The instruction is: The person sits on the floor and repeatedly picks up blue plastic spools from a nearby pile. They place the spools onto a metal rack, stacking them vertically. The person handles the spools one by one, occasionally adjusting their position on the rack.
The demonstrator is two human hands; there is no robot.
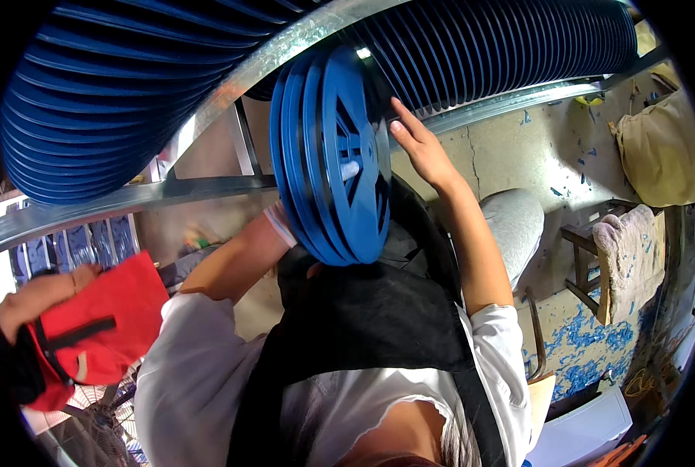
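Note:
In front of my chest is a tilted stack of several blue plastic spools (363, 183), with spoked openings and a pale hub on the near face. My left arm reaches behind the stack, a whitish band at its wrist. Most of my left hand (314, 269) is hidden; a bit of it shows under the lower rim, where it supports the spools. My right hand (421, 148) is at the stack's upper right, fingers stretched out beside a dark, shiny edge. Whether its fingertips press on that edge I cannot tell.
Long rows of nested blue spools (503, 54) lie along a metal rack (207, 191) ahead and at upper left. Another person's arm (36, 303) and red garment (106, 335) are at left, above a fan (102, 424). A cloth-draped stool (624, 249) stands at right near blue scraps (589, 342).

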